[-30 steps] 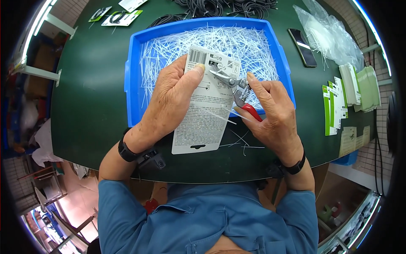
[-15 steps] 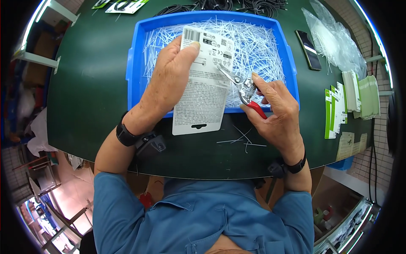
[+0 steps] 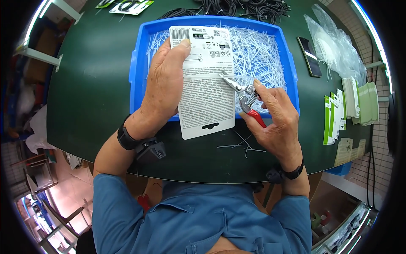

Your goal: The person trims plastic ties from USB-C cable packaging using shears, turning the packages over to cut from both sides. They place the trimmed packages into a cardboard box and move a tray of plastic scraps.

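My left hand (image 3: 165,80) grips a white printed packaging card (image 3: 207,99) by its left edge, thumb on the printed face. The card's hang hole points toward me. In my right hand (image 3: 277,116) is a pair of pruning shears (image 3: 247,96) with red handles and a spring. Their blade tips lie over the middle of the card, next to a small bit of clear tie. Whether the blades touch the card I cannot tell. Under the card stands a blue tray (image 3: 133,84) full of cut white plastic ties (image 3: 258,55).
Several loose tie pieces (image 3: 241,146) lie on the green table (image 3: 93,97) before the tray. Black cable coils (image 3: 220,6) sit behind it. To the right are a phone (image 3: 309,57), a clear plastic bag (image 3: 334,42) and stacked green-white cards (image 3: 366,101).
The card has turned slightly, its lower end swinging right and toward me. My right hand and the shears have shifted a little nearer me, with the tips now lower on the card.
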`<state>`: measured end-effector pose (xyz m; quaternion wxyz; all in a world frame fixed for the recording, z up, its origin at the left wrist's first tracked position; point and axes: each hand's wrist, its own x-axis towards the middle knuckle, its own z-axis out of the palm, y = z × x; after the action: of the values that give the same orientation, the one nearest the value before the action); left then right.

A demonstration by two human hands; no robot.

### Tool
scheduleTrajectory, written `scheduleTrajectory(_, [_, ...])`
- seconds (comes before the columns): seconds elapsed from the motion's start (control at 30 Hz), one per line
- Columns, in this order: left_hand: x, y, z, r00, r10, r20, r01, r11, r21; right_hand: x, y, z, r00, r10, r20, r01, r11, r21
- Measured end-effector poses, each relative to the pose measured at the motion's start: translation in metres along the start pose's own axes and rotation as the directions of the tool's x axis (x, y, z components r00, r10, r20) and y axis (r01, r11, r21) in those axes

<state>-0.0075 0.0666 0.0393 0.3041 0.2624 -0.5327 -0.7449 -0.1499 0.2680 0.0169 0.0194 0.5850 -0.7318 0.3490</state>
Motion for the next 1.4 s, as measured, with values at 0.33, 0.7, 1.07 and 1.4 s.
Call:
scheduleTrajectory(0.33, [-0.01, -0.012, 0.003, 0.998, 0.063, -0.01, -0.064, 0.994, -0.091, -0.006, -0.004, 0.001, 0.999, 0.044, -0.009, -0.044, 0.999, -0.006])
scheduleTrajectory(0.7, [-0.003, -0.029, 0.004, 0.994, 0.104, 0.015, -0.103, 0.994, -0.044, -0.001, -0.014, 0.003, 0.997, 0.025, 0.078, -0.038, 0.985, 0.167])
scheduleTrajectory(1.07, [-0.005, -0.029, 0.002, 0.996, 0.088, -0.002, -0.087, 0.987, -0.136, 0.0, -0.019, 0.007, 0.997, 0.005, 0.071, -0.016, 0.989, 0.145])
scheduleTrajectory(1.4, [-0.008, -0.032, 0.008, 0.994, 0.11, 0.002, -0.108, 0.982, -0.156, 0.0, -0.022, 0.016, 0.998, -0.052, 0.044, 0.045, 0.989, 0.139])
